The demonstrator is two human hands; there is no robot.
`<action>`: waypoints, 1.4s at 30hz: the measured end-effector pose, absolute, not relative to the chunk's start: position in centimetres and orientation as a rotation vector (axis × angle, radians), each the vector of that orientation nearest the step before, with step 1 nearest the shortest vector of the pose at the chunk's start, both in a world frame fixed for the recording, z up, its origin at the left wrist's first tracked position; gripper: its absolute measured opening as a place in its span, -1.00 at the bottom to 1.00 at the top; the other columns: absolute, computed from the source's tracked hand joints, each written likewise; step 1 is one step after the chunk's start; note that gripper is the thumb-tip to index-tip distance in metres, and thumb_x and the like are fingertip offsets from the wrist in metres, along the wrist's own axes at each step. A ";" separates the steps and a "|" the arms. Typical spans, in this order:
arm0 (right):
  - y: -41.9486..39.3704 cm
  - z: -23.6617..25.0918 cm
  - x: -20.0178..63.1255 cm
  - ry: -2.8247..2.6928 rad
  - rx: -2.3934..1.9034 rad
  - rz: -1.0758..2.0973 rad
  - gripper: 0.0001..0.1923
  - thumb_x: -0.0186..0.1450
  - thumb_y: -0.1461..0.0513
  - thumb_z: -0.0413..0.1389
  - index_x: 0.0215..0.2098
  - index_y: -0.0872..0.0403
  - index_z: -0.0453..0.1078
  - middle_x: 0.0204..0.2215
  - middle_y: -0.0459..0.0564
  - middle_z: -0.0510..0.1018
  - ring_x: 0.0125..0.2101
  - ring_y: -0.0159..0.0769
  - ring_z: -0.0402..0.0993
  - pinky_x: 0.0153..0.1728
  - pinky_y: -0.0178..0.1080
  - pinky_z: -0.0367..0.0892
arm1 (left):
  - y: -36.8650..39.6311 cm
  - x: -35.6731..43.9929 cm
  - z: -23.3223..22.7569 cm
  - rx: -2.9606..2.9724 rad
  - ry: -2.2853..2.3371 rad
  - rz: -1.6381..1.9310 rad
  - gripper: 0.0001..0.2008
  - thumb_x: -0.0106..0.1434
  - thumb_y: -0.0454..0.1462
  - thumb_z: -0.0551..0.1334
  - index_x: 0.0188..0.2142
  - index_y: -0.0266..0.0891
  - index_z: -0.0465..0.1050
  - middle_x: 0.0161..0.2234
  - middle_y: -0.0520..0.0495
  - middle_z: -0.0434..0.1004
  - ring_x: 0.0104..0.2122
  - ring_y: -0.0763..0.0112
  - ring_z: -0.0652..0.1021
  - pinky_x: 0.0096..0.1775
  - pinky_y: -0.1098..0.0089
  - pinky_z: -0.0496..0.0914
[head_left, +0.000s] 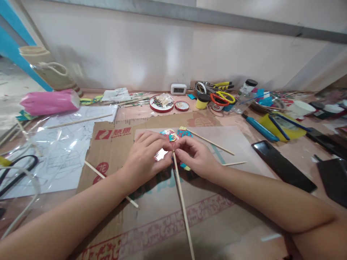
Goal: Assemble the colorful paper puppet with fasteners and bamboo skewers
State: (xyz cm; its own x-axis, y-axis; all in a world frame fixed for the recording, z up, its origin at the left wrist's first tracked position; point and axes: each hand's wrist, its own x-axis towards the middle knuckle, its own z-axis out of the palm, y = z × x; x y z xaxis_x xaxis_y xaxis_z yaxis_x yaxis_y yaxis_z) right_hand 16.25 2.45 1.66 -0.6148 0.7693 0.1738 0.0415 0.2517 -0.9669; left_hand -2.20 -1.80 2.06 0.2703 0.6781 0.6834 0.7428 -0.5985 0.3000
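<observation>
My left hand (148,155) and my right hand (195,153) meet at the centre, fingertips pinched together around the upper end of a thin wooden stick (180,195). From there the stick runs down toward me past the lower edge of the view. Behind and beneath the fingers lies a shiny craft piece (185,134) in red, blue and yellow with silvery parts, largely hidden by both hands. Exactly what each fingertip presses on is too small to tell. Beyond my right hand rests another wooden stick (211,141) with a yellow end.
A cardboard sheet (114,151) under a translucent film covers the work area. Behind stand a bead dish (161,103), a white digital clock (178,89) and orange-handled scissors (219,100). A black phone (283,166) lies right; a pink pouch (50,102) and drawn papers (67,144) lie left.
</observation>
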 end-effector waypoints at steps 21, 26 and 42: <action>2.6 1.6 16.1 -1.774 -0.774 1.538 -0.89 0.31 0.18 0.11 -0.29 0.06 0.30 -0.38 -0.12 0.40 -0.40 -0.41 0.39 -0.36 -0.30 0.35 | -1.7 -2.3 2.0 -2.436 -1.287 -1.189 -0.97 0.25 -0.34 0.24 -0.33 -0.21 0.40 -0.33 0.00 0.55 -0.27 0.38 0.51 -0.15 0.28 0.28; 2.8 1.3 16.2 -1.804 -0.760 1.513 -0.92 0.30 0.21 0.10 -0.29 0.06 0.30 -0.38 -0.12 0.41 -0.39 -0.40 0.40 -0.33 -0.29 0.34 | -1.7 -1.9 1.8 -2.472 -1.416 -1.253 -0.94 0.19 -0.38 0.24 -0.39 -0.23 0.39 -0.37 0.01 0.54 -0.29 0.40 0.50 -0.16 0.32 0.29; 3.5 1.0 15.5 -1.773 -0.798 1.578 -0.88 0.25 0.18 0.10 -0.37 0.03 0.24 -0.52 -0.19 0.35 -0.50 -0.41 0.32 -0.46 -0.34 0.27 | -0.9 -2.1 1.3 -2.594 -1.691 -1.243 -0.90 0.23 -0.28 0.20 -0.42 -0.21 0.39 -0.40 0.05 0.49 -0.33 0.39 0.47 -0.20 0.34 0.28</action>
State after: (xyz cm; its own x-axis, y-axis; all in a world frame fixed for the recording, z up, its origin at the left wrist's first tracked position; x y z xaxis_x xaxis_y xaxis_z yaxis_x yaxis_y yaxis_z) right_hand 15.52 3.54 1.00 -0.6199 0.7824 0.0593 0.0319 0.1006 -0.9944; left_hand -2.15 -0.93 1.30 0.2164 0.8527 0.4755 0.7081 -0.4724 0.5249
